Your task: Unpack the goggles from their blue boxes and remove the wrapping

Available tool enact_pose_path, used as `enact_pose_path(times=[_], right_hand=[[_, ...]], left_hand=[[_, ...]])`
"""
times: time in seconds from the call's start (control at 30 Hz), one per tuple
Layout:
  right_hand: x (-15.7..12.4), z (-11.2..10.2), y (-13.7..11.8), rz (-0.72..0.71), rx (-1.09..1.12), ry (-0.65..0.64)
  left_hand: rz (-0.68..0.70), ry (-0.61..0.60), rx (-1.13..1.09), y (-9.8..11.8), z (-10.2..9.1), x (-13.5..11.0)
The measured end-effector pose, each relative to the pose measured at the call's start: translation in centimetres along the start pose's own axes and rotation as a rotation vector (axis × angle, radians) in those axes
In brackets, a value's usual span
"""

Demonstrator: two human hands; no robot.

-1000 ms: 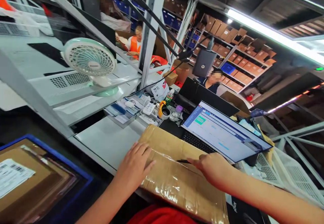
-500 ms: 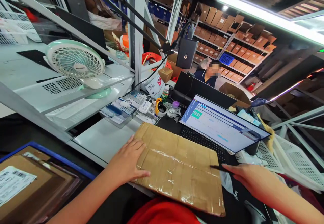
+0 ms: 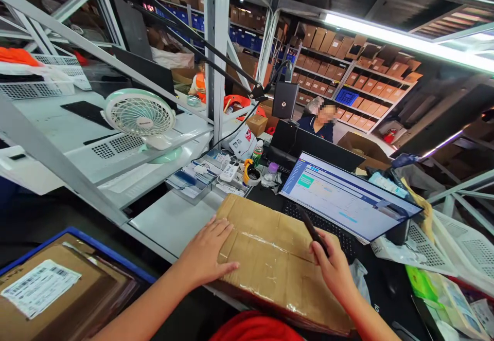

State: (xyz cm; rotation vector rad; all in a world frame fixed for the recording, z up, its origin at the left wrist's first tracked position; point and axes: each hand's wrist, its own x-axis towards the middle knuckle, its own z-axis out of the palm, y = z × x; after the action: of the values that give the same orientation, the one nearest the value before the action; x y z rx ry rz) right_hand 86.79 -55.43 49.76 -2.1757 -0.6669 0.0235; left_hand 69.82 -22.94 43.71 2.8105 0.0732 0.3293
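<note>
A brown cardboard box (image 3: pixel 266 258) with clear tape along its middle seam lies in front of me, in the lower middle of the head view. My left hand (image 3: pixel 208 253) rests on its left edge, fingers stretched and thumb apart. My right hand (image 3: pixel 330 261) is closed around a slim dark knife (image 3: pixel 311 228) above the right part of the box. The knife points up and to the left, its tip over the box's far edge near the keyboard (image 3: pixel 339 235). Whether the tip touches anything I cannot tell.
A monitor (image 3: pixel 347 197) stands behind the box at right. Beyond the box are a tape roll (image 3: pixel 251 174) and a tray of small items (image 3: pixel 193 179). A fan (image 3: pixel 141 114) sits left; a blue-rimmed bin (image 3: pixel 77 232) holds labelled parcels. A person (image 3: pixel 318 125) sits behind the monitors.
My right hand has moved left over the box from its right edge, and the knife now points upward instead of lying along the seam. My left hand stays on the box; the view has shifted.
</note>
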Motion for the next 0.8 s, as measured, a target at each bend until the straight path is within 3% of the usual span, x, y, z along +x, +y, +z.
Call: enact_pose_path(times=[0.1,0.2,0.3,0.37,0.47,0.6,0.7,0.8], right_hand=[[1.7,1.2,-3.0,-0.091,-0.096,-0.194],[3.1,1.8,-5.0,-0.139,-0.208,-0.384],[4.0,3.1,-6.7,-0.175,-0.308,-0.5],[4.8,4.7,-8.4,-0.249,-0.418,-0.57],[6.2,8.2,-11.8,-0.423,-0.643,-0.643],[7.7,12.0,-15.7,-0.632,-0.782,-0.718],[8.3,12.4,-16.4,-0.718,-0.861,-0.806],[8.7,10.7,-15.4,-0.769,-0.892,-0.907]], left_hand=[[-0.022,0.11,0.016,0.4,0.1,0.3],[-0.043,0.341,-0.037,0.3,0.6,-1.1],[-0.302,0.634,-0.114,0.3,1.7,-2.8],[-0.51,0.737,-0.238,0.5,2.5,-3.2],[-0.649,0.76,-0.373,0.9,3.3,-2.7],[-0.744,0.815,-0.363,0.9,3.7,-2.3],[-0.757,0.827,-0.366,0.9,4.0,-2.6],[-0.76,0.823,-0.347,0.9,3.8,-3.0]])
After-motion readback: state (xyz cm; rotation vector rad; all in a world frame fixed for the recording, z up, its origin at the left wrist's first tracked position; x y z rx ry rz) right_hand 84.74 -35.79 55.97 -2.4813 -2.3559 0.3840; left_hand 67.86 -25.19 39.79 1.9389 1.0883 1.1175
